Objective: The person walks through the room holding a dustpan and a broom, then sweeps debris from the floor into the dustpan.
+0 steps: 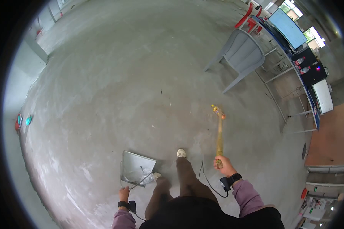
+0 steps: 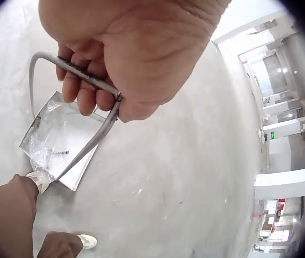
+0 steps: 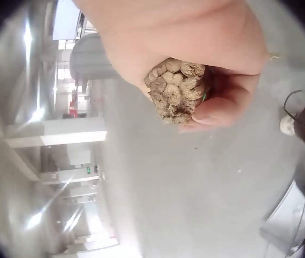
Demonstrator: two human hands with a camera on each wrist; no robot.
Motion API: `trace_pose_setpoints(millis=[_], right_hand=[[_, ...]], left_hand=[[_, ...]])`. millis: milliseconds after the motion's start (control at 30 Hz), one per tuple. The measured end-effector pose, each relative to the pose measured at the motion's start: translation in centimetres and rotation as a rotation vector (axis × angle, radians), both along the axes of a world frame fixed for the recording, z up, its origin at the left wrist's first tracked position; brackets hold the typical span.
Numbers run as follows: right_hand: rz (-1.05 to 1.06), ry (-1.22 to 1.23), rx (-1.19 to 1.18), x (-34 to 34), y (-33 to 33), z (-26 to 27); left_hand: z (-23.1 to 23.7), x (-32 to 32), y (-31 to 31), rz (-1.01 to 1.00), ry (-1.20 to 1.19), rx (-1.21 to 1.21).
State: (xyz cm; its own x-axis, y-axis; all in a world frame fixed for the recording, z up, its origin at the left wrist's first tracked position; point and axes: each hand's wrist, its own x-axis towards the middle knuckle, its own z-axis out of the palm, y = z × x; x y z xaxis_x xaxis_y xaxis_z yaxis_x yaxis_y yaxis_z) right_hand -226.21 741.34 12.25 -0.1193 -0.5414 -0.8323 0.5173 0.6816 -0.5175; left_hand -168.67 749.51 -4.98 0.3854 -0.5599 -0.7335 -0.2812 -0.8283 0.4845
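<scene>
My left hand (image 1: pixel 124 194) grips the bent metal handle (image 2: pixel 88 78) of a dustpan (image 1: pixel 139 158), its fingers curled round the bar. The pan is pale and boxy, low by my left foot, with crumpled clear plastic (image 2: pixel 48 153) and a small dark bit inside. In my right hand (image 1: pixel 226 166) is a straw-coloured stalk broom (image 1: pixel 219 139), held out ahead over the floor. Its butt, a bundle of cut stems (image 3: pixel 174 88), pokes out of the fist in the right wrist view. Right at the broom's far end lies a crumpled yellow-and-orange item (image 1: pixel 218 112), resembling a plastic bottle.
A grey plastic chair (image 1: pixel 242 51) stands ahead on the right, beside a long desk with a monitor (image 1: pixel 288 27) and drink bottles (image 1: pixel 302 65). Small teal and red items (image 1: pixel 29 120) lie along the left wall. Cables hang from both wrist cameras.
</scene>
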Motion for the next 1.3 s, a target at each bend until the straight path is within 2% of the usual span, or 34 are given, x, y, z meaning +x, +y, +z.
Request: trace_pose_setpoints(millis=[167, 233, 333, 433, 467, 567, 633, 733, 800, 900, 967, 1000, 1033, 1200, 1300], right_hand=[[0.352, 0.257, -0.263, -14.7, -3.9, -5.0], [0.136, 0.062, -0.088, -19.4, -6.8, -6.1], [-0.110, -0.062, 0.153, -20.7, -10.8, -5.5], [0.162, 0.006, 0.362, -21.6, -11.2, -7.7], [0.201, 0.065, 0.361, -19.0, -11.8, -5.6], [0.275, 0.036, 0.350, -16.1, -10.1, -4.9], [0.379, 0.058, 0.347, -13.7, -9.6, -1.0], [0.396, 0.000, 0.233, -14.8, -8.4, 1.8], [0.412, 0.058, 0.246, -14.6, -8.7, 5.0], [0.368, 0.099, 0.237, -15.1, -9.3, 5.3], [0.317, 0.134, 0.223, -15.3, -10.0, 4.2], [0.334, 0.151, 0.206, -15.3, -10.9, 3.2], [0.353, 0.166, 0.188, -15.3, -12.5, 2.0], [0.379, 0.087, 0.106, -14.4, -19.6, -7.8], [0.351, 0.088, 0.249, -8.4, -20.4, -11.7]], left_hand=[[2.2, -2.8, 0.5, 0.016, -0.019, 0.013], [3.6, -4.1, 0.3, 0.058, -0.020, 0.008], [6.0, -5.4, -1.5, -0.003, -0.085, 0.002], [5.4, -5.6, -2.4, 0.023, -0.090, 0.040], [5.6, -6.5, -3.5, 0.026, -0.070, 0.045], [3.8, -7.1, -4.4, -0.001, -0.084, 0.034], [4.7, -8.4, -5.8, 0.018, -0.052, 0.027], [4.5, -9.8, -6.5, 0.031, -0.051, 0.035], [4.1, -9.8, -6.8, 0.005, -0.070, 0.031], [4.3, -10.2, -7.6, -0.008, -0.081, 0.023], [6.2, -10.6, -8.3, -0.034, -0.095, 0.022], [5.9, -10.6, -8.1, 0.020, -0.085, 0.016], [5.9, -10.5, -8.0, -0.007, -0.107, 0.009], [5.5, -10.4, -8.7, -0.055, -0.172, 0.001], [5.2, -10.4, -9.0, -0.010, -0.175, -0.006]])
